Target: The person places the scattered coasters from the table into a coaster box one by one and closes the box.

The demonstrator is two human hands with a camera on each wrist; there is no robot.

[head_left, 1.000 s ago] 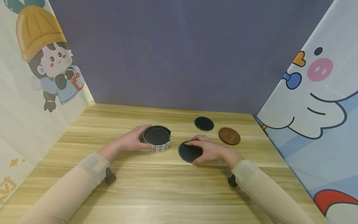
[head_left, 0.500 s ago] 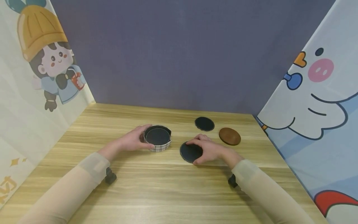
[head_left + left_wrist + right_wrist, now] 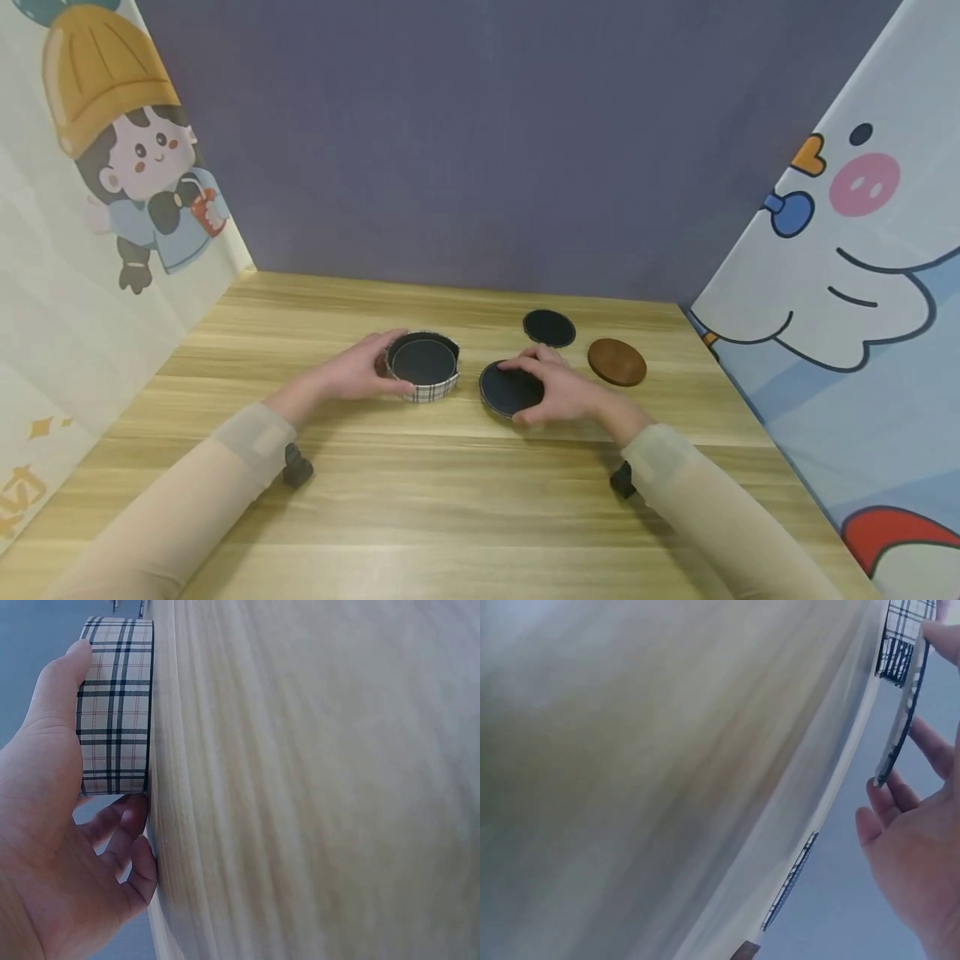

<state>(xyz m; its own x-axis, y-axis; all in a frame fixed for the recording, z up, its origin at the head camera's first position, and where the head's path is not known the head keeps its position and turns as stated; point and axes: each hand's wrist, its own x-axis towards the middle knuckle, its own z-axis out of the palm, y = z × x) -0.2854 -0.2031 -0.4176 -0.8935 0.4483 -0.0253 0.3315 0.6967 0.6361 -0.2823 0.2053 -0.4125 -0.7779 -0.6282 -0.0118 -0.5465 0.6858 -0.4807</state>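
Observation:
In the head view a round plaid coaster holder [image 3: 431,392] with a black inside stands on the table, a gap in its wall facing right. My left hand [image 3: 358,371] grips it from the left, thumb on the near wall and fingers around the far side. Just right of it, my right hand [image 3: 564,393] holds a round black coaster [image 3: 504,390] by its edge. The right wrist view shows this coaster [image 3: 901,724] raised off the table and tilted, thumb on one side and fingers on the other. Plaid covers the holder's wall [image 3: 116,705] in the left wrist view.
Another black coaster [image 3: 549,328] lies flat toward the back of the wooden table [image 3: 450,500]. Right of it is a round brown wooden disc [image 3: 617,363]. A grey-purple panel [image 3: 465,150] closes off the back, and printed cartoon panels stand at both sides.
My right hand has lifted the black coaster off the table. The left hand keeps its grip on the coaster holder, which stays in place.

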